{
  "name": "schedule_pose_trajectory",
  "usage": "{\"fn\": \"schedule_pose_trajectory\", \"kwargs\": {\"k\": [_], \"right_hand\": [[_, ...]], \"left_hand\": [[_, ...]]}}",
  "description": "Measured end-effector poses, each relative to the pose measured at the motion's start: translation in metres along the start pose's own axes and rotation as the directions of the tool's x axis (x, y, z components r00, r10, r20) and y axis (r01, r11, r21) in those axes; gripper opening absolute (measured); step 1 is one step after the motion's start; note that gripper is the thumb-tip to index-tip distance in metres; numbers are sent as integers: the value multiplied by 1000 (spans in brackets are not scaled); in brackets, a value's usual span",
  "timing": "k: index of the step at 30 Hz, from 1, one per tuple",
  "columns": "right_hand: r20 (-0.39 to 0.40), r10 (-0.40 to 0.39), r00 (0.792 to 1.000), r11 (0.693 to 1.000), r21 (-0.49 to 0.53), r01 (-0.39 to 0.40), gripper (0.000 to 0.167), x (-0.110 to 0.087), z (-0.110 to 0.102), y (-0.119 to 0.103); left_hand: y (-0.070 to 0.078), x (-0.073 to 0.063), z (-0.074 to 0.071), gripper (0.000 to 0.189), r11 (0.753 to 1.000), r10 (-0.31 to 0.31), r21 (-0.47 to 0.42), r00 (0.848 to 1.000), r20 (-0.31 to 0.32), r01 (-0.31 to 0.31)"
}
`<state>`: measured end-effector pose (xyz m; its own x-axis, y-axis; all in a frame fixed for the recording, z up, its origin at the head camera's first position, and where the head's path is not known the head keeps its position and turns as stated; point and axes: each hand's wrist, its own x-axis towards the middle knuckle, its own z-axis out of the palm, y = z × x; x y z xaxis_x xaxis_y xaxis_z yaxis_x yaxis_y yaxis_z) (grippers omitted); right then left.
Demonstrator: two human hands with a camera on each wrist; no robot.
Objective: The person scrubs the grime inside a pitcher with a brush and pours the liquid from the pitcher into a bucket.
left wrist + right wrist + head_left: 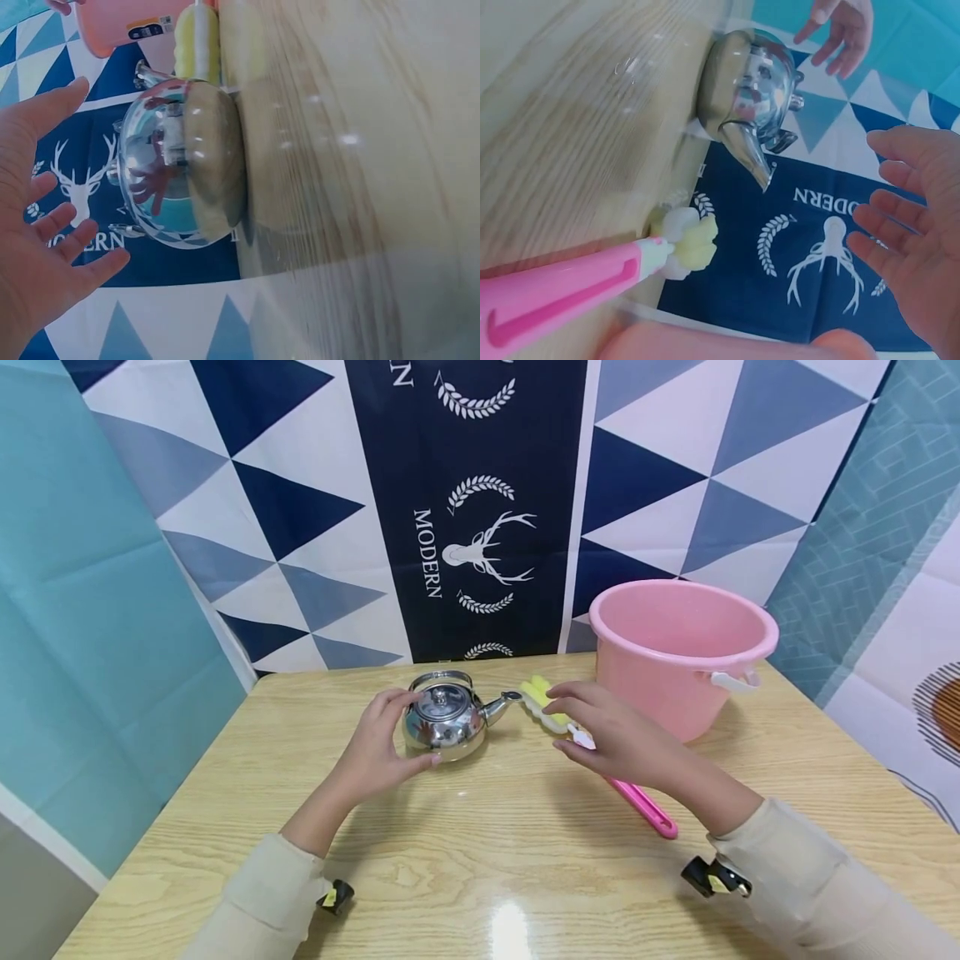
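A shiny steel kettle (444, 727) stands upright on the wooden table, its spout pointing right. My left hand (378, 743) is at the kettle's left side, thumb and fingers spread; the left wrist view shows a gap between this hand (45, 202) and the kettle (180, 165). Over a sponge brush (641, 806) hovers my right hand (615, 731), fingers loosely bent and holding nothing. The brush has a pink handle (570, 292) and a yellow-and-white sponge head (694, 244); in the head view my right hand hides part of it.
A pink bucket (660, 693) with a white handle grip stands at the table's back right, close to the brush and my right hand. Behind the table (442, 860) hangs a patterned cloth (300, 527) with triangles and a deer head.
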<state>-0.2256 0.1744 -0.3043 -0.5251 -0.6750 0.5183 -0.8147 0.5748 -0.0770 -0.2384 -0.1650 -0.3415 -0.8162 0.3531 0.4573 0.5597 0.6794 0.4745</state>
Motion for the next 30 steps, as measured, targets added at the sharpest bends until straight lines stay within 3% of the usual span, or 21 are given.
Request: {"fn": "schedule_pose_trajectory", "kwargs": {"k": [12, 21, 30], "right_hand": [[58, -56, 997, 998, 37, 54, 35, 23, 13, 2], [63, -129, 990, 990, 63, 125, 37, 42, 22, 3], [91, -138, 986, 990, 52, 134, 34, 56, 36, 8]], "left_hand": [[-7, 8, 6, 96, 980, -188, -62, 981, 46, 191], [-16, 15, 12, 105, 958, -247, -130, 965, 89, 257], [-25, 25, 19, 109, 908, -327, -231, 936, 130, 349]]}}
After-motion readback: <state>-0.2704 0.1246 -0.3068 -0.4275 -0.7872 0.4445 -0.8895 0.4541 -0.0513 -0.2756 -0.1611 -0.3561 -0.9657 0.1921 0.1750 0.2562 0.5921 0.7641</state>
